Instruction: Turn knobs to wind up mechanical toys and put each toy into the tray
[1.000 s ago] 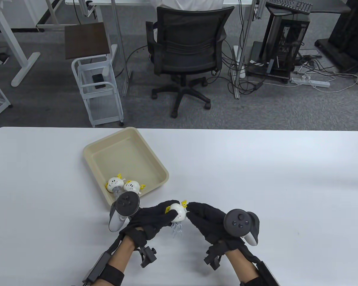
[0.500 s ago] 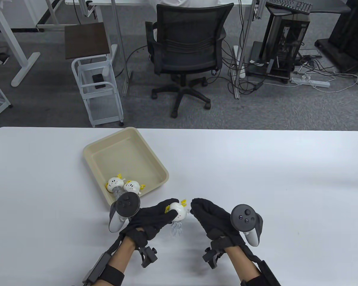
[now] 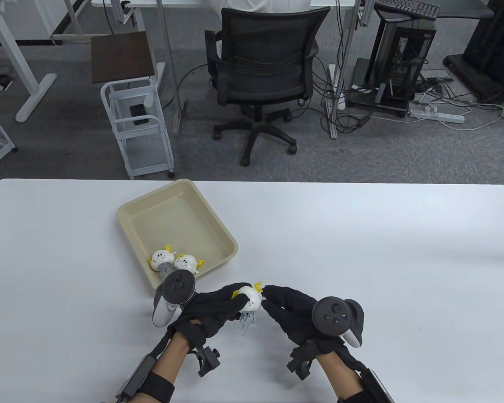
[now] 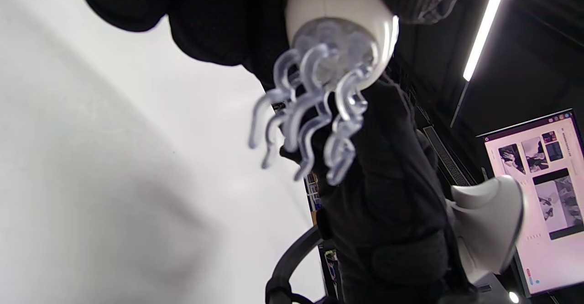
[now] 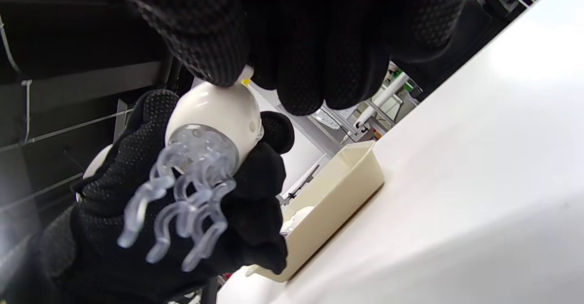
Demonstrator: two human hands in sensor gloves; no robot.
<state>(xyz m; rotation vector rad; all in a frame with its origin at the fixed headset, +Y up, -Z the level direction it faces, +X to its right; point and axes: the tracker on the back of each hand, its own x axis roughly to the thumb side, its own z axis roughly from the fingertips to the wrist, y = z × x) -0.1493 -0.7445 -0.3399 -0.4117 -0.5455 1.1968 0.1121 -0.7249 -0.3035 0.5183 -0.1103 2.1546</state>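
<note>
A white jellyfish toy with clear tentacles and yellow knobs hangs above the table near its front edge. My left hand grips its body from the left; the tentacles dangle below my fingers. My right hand pinches the knob on the toy's right side; in the right wrist view my fingertips close on the knob at the top of the toy. The beige tray lies to the upper left and holds two more white toys at its near corner.
The white table stretches wide to the right and behind the hands. Beyond its far edge stand an office chair and a small white cart. The left tracker overlaps the tray's near corner.
My right hand drew back from the toy's knob half a second ago, then came back onto it, wrist rolled left. The left hand and toy stayed in place.
</note>
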